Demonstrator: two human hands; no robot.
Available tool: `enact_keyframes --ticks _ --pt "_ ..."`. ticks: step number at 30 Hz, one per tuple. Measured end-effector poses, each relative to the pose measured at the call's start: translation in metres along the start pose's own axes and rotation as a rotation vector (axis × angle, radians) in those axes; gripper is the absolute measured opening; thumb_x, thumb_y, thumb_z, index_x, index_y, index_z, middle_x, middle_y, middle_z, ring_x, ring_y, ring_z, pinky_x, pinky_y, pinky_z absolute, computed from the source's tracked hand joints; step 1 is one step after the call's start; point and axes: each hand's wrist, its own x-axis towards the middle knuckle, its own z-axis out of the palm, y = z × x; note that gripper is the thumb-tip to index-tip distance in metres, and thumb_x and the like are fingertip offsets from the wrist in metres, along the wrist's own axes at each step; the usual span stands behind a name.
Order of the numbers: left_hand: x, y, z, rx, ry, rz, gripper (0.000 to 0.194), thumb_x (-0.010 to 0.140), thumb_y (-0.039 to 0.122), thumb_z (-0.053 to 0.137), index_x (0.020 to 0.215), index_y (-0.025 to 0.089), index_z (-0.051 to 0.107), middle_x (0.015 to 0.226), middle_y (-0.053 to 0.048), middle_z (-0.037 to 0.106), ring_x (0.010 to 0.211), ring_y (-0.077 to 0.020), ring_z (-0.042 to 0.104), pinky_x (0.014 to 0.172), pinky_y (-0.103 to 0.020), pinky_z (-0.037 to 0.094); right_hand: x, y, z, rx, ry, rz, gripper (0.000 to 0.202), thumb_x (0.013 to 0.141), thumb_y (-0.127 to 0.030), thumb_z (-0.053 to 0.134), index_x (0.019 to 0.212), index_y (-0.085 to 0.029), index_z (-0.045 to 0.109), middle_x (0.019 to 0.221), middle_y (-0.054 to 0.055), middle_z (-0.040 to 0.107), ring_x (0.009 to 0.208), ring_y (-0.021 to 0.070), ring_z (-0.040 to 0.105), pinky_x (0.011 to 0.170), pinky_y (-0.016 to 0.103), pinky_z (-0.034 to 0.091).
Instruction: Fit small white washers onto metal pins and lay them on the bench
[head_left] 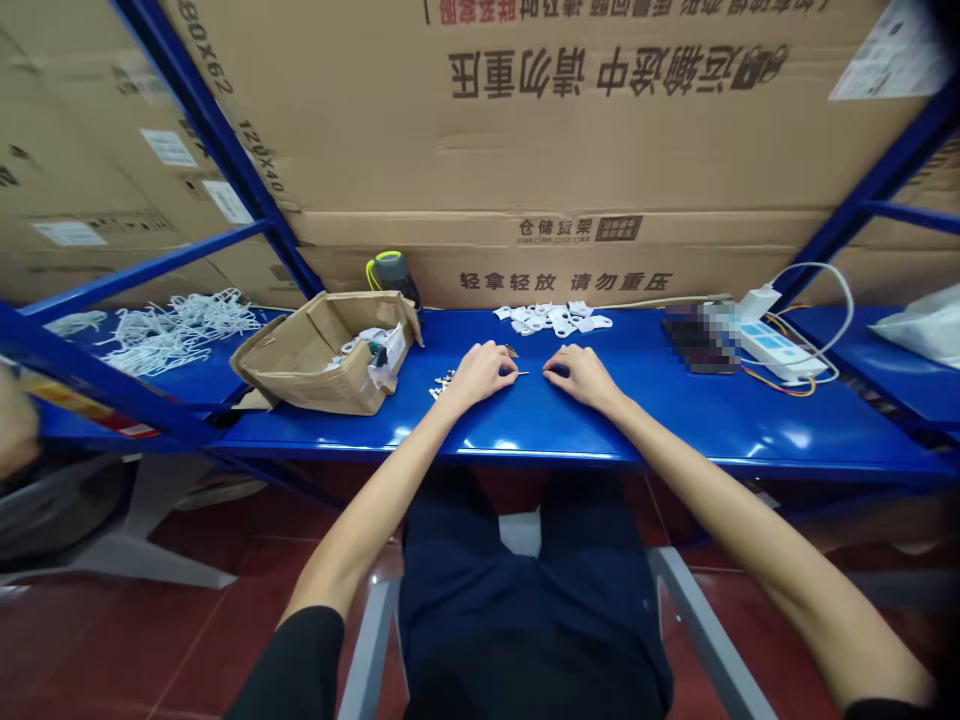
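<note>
My left hand (484, 375) is over the blue shelf top, thumb and index finger pinched on a thin metal pin (523, 373) that points to the right. Facing it, a short gap away, is my right hand (581, 375). Its thumb and forefinger are drawn together; what is between them, if anything, is too small to make out. Small metal pieces (441, 384) lie just left of my left hand, and a few brass-coloured bits (512, 351) lie behind its fingers. Beyond both hands is a loose pile of flat white plastic parts (553, 319).
An open cardboard box (315, 385) with assorted parts stands at left, a dark bottle (396, 272) behind it. White cords (180, 330) lie further left. At right are a white power strip (776, 350) and a pixelated dark object (701, 340). Blue posts (225, 150) frame the shelf.
</note>
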Motion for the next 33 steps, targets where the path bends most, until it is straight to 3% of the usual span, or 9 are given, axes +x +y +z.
enact_keyframes --ticks 7,16,21,23,28,33 --pt "0.003 -0.018 0.005 -0.027 0.088 -0.134 0.024 0.1 0.031 0.064 0.103 0.023 0.087 0.111 -0.011 0.076 0.105 -0.0298 0.063 0.094 -0.043 0.048 -0.007 0.035 -0.006 -0.099 0.096 0.177 0.029 0.101 -0.029 0.056 0.111 -0.02 0.081 0.118 0.014 0.077 0.113 0.0328 0.063 0.096 0.045 0.047" --pt "0.007 -0.023 0.011 0.016 0.132 -0.204 0.024 0.102 0.032 0.065 0.112 0.024 0.085 0.111 -0.011 0.077 0.106 -0.0309 0.063 0.094 -0.043 0.047 -0.007 0.036 -0.004 -0.108 0.135 0.259 0.033 0.101 -0.027 0.051 0.115 -0.02 0.081 0.118 0.015 0.076 0.114 0.0347 0.062 0.095 0.048 0.048" --pt "-0.013 -0.02 -0.007 -0.039 0.206 -0.248 0.024 0.103 0.033 0.064 0.111 0.024 0.085 0.112 -0.01 0.078 0.107 -0.03 0.063 0.097 -0.042 0.046 -0.009 0.035 -0.004 -0.08 0.186 0.248 0.038 0.1 -0.024 0.048 0.12 -0.018 0.08 0.117 0.016 0.076 0.113 0.0352 0.063 0.096 0.049 0.049" --pt "-0.031 -0.024 -0.018 -0.073 0.213 -0.258 0.025 0.104 0.033 0.063 0.107 0.024 0.086 0.112 -0.009 0.079 0.105 -0.0293 0.064 0.098 -0.042 0.047 -0.009 0.031 -0.004 -0.057 0.195 0.221 0.038 0.1 -0.025 0.048 0.12 -0.017 0.079 0.116 0.016 0.076 0.113 0.0352 0.063 0.097 0.05 0.049" --pt "-0.07 -0.03 -0.035 -0.085 0.031 -0.207 0.025 0.1 0.045 0.069 0.103 0.028 0.087 0.111 -0.007 0.081 0.104 -0.0296 0.068 0.093 -0.041 0.049 -0.009 0.0 -0.002 0.035 0.148 0.056 0.037 0.102 -0.026 0.047 0.121 -0.019 0.079 0.117 0.015 0.075 0.113 0.0334 0.063 0.102 0.049 0.05" --pt "-0.061 -0.012 -0.023 -0.149 -0.011 -0.149 0.025 0.101 0.044 0.069 0.1 0.027 0.087 0.106 -0.008 0.08 0.099 -0.0274 0.071 0.09 -0.039 0.05 -0.009 -0.05 0.013 0.23 0.055 -0.123 0.035 0.106 -0.037 0.051 0.127 -0.023 0.076 0.122 0.011 0.074 0.115 0.0287 0.066 0.104 0.042 0.052"
